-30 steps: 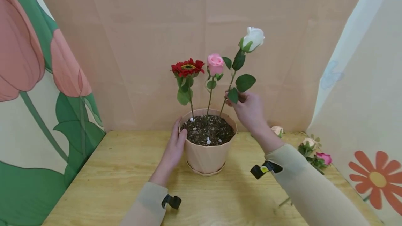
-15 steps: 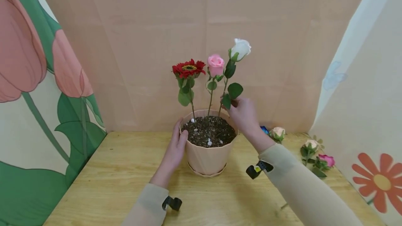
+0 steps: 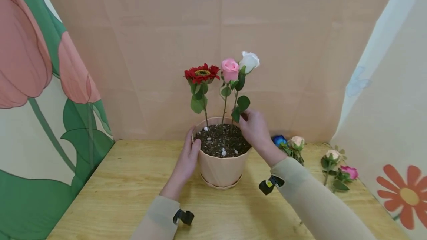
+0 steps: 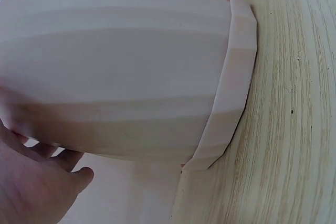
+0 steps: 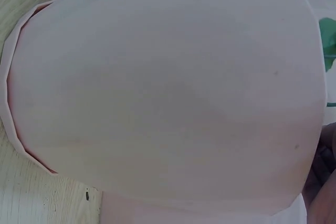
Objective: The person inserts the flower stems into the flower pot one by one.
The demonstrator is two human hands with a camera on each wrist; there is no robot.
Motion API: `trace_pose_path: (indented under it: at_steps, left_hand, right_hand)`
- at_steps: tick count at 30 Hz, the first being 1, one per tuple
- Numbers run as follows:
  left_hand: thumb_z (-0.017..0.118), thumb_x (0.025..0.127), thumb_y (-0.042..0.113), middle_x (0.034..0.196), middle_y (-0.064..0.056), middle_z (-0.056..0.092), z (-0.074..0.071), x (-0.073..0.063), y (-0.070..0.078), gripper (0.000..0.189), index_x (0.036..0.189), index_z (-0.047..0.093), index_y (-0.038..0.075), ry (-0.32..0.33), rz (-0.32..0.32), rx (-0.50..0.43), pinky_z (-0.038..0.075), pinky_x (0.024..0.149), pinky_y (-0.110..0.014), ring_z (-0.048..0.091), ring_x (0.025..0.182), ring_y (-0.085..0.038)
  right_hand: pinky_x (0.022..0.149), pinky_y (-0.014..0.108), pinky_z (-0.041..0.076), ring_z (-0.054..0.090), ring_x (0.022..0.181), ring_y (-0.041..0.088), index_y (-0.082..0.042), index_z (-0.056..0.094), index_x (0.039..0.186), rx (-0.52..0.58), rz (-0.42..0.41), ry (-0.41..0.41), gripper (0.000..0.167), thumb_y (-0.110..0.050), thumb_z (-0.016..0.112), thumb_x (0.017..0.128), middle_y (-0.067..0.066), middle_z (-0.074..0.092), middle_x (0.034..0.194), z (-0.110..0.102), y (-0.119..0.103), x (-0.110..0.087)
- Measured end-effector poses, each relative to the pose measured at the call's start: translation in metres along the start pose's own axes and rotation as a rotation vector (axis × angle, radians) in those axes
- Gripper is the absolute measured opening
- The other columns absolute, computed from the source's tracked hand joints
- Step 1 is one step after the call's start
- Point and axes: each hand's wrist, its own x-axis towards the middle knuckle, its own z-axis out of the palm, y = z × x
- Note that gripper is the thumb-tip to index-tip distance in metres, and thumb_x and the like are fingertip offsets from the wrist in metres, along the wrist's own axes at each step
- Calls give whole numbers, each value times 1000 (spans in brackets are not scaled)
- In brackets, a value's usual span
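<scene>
A pale pink flowerpot (image 3: 221, 169) full of dark soil stands on a matching saucer (image 4: 231, 87). My left hand (image 3: 187, 157) holds its left side, thumb at the rim and fingers reaching round the wall. At the pot's right back, my right hand (image 3: 255, 129) pinches the stem of a white rose (image 3: 249, 62) low down, by its leaves (image 3: 243, 103). The stem's lower end meets the soil, partly hidden by the hand. A red flower with a yellow-ringed centre (image 3: 202, 73) and a pink rose (image 3: 230, 69) stand upright in the soil beside it.
Right of the pot on the wooden table (image 3: 140, 180) lie a blue flower (image 3: 279, 140), a peach rose (image 3: 296, 142), a cream rose (image 3: 333, 155) and a magenta flower (image 3: 349, 172). A plain pink backdrop (image 3: 166, 47) rises behind the table.
My right hand has lowered the white rose and brought it leftward, so its bloom is now close beside the pink rose. The left hand keeps its hold on the pot.
</scene>
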Motion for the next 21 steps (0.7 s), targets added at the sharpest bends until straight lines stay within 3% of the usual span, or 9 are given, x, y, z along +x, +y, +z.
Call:
trace_pose_path:
  at_steps: [5, 11, 21]
  left_hand:
    - [39, 122, 36, 183, -12, 17, 0, 0, -2, 62, 178, 17, 20, 4, 6, 3, 16, 132, -63, 16, 166, -40]
    - [38, 122, 35, 183, -10, 17, 0, 1, -1, 62, 178, 16, 19, 4, 14, 6, 16, 132, -62, 15, 167, -38]
    - [38, 122, 40, 184, -7, 14, 1, 0, 1, 64, 179, 13, 24, -7, -6, 5, 19, 132, -61, 16, 167, -37]
  right_hand:
    - [78, 51, 61, 75, 89, 32, -2, 81, 119, -21, -19, 22, 19, -16, 72, 109, 17, 81, 104, 3, -1, -2]
    - [75, 49, 59, 73, 85, 32, -3, 78, 114, -26, -63, 56, 18, -17, 67, 113, 16, 79, 101, 8, 1, -2]
    - [86, 55, 63, 77, 100, 37, -2, 77, 107, -42, -97, 90, 15, -11, 66, 112, 19, 79, 107, 14, 4, -2]
